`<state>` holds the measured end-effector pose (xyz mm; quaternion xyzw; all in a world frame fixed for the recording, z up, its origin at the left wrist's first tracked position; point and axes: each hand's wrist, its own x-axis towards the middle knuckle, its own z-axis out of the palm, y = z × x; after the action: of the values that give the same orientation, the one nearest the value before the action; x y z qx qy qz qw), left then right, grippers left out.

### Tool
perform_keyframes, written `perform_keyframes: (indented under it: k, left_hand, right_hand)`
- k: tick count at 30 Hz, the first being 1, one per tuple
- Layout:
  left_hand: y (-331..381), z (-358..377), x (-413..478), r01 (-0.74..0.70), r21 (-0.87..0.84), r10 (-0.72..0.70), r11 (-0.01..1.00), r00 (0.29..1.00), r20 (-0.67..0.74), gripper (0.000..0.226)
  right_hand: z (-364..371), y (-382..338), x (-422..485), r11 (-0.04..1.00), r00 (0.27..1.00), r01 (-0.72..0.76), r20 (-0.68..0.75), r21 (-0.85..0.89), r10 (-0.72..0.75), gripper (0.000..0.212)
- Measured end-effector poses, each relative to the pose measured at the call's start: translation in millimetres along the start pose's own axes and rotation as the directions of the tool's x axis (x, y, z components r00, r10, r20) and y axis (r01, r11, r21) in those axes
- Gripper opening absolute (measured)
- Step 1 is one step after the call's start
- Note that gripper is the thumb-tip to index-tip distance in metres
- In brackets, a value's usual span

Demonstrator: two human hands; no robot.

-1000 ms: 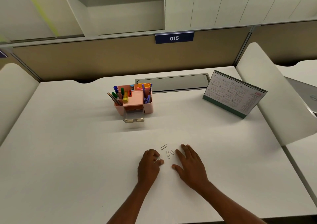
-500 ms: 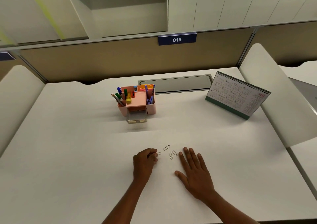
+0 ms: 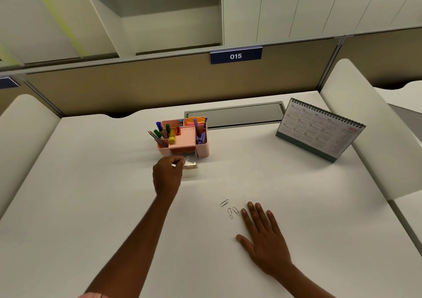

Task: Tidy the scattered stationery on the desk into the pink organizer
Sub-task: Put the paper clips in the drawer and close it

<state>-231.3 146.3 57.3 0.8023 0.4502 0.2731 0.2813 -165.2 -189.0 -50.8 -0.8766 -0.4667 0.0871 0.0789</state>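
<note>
Organizer, pink (image 3: pixel 202 148): stands upright at the rear middle of the white surface (image 3: pixel 91 183), just in front of a grey cable hatch (image 3: pixel 235 115). Compartments hold pencils (image 3: pixel 157 138) at the left corner, blue and green markers (image 3: pixel 162 129), a yellow highlighter (image 3: pixel 171 138), a small red item (image 3: pixel 178 130) and purple pens (image 3: pixel 195 124) on the right side.

Drawer, clear (image 3: pixel 192 165): pulled out at the organizer's front base, resting on the surface.

Left hand (image 3: pixel 167 175): reaches forward, fingers curled, grip pinched together on a thin metal held clip (image 3: pixel 182 162). The clip sits at the near left edge of the drawer; whether it touches the drawer cannot be told.

Paper clips, three (image 3: pixel 230 213): loose on the surface, near the front middle, well apart from the organizer. Two lie side by side; the third (image 3: pixel 224 203) lies just beyond them.

Right hand (image 3: pixel 262 236): palm down, flat on the surface, fingers straight, grip apart and holding nothing. Index fingertip sits just beside the nearest loose clip.

Desk calendar (image 3: pixel 319 129): propped upright at the right rear.

Number plate "015" (image 3: pixel 236 56): fixed to the partition behind.
</note>
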Motion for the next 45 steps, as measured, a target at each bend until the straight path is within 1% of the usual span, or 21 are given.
perform_keyframes:
  k: [5, 10, 18, 20, 22, 25, 26, 27, 28, 30, 32, 35, 39, 42, 45]
  left_hand:
    - [0, 12, 30, 0.005, 0.176, -0.018, 0.984, 0.997, 0.072, 0.014]
    - [-2, 28, 43, 0.011, 0.275, -0.06, 0.961, 0.983, 0.172, 0.013]
    - [-7, 40, 53, 0.02, 0.369, -0.099, 0.929, 0.975, 0.197, 0.016]
    - [-7, 39, 55, 0.033, 0.352, -0.108, 0.935, 0.975, 0.194, 0.015]
    - [-4, 38, 50, 0.027, 0.302, -0.081, 0.953, 0.983, 0.165, 0.013]
    - [6, 36, 22, 0.062, 0.151, -0.064, 0.987, 0.998, 0.009, 0.012]
    - [11, 36, 8, 0.073, 0.091, -0.07, 0.993, 0.997, -0.035, 0.012]
    - [14, 37, -8, 0.074, 0.034, -0.073, 0.997, 0.996, -0.049, 0.012]
    - [16, 39, -26, 0.064, -0.012, -0.064, 0.998, 0.997, -0.031, 0.012]
    - [13, 45, -60, 0.046, -0.059, -0.041, 0.997, 0.996, 0.085, 0.007]
    - [3, 55, -89, 0.054, -0.038, -0.045, 0.998, 0.977, 0.209, 0.006]
    - [-9, 67, -119, 0.059, 0.031, -0.066, 0.998, 0.944, 0.322, 0.007]
    - [-11, 75, -133, 0.009, 0.141, -0.064, 0.99, 0.918, 0.392, 0.021]
    - [-12, 78, -133, -0.018, 0.16, -0.048, 0.987, 0.917, 0.397, 0.022]
    - [-10, 78, -133, -0.03, 0.154, -0.034, 0.988, 0.917, 0.396, 0.02]
  right_hand:
    - [-5, -2, 0, 1.0, 1.0, -0.003, -0.005, 0.016, 0.003, 0.075]
    - [-9, -3, 1, 1.0, 1.0, -0.003, -0.001, 0.026, 0.003, 0.075]
    - [-9, -2, 2, 1.0, 1.0, 0.008, -0.025, 0.03, -0.007, 0.075]
    - [-8, -3, 2, 1.0, 0.999, 0.016, -0.038, 0.026, -0.015, 0.075]
    - [-4, -2, 4, 1.0, 0.998, 0.013, -0.066, 0.018, -0.012, 0.075]
    - [4, -4, 13, 1.0, 0.994, -0.023, -0.108, -0.003, 0.023, 0.069]
    - [4, -6, 19, 0.999, 0.991, -0.041, -0.124, -0.006, 0.04, 0.064]
    - [3, -8, 26, 0.998, 0.988, -0.056, -0.142, -0.009, 0.054, 0.057]
    - [0, -10, 33, 0.998, 0.985, -0.061, -0.165, -0.012, 0.058, 0.049]
    - [-6, -13, 45, 0.999, 0.973, -0.035, -0.229, -0.001, 0.034, 0.031]
    - [-12, -13, 53, 1.0, 0.968, 0.004, -0.25, 0.019, 0.001, 0.016]
    - [-10, -10, 59, 0.999, 0.974, 0.042, -0.224, 0.01, -0.038, 0.001]
    - [-11, -9, 67, 0.996, 0.986, 0.078, -0.144, -0.048, -0.084, 0.019]
    - [-22, -13, 71, 0.983, 0.984, 0.134, -0.097, -0.127, -0.147, 0.029]
    - [-28, -15, 72, 0.963, 0.98, 0.183, -0.04, -0.197, -0.194, 0.032]
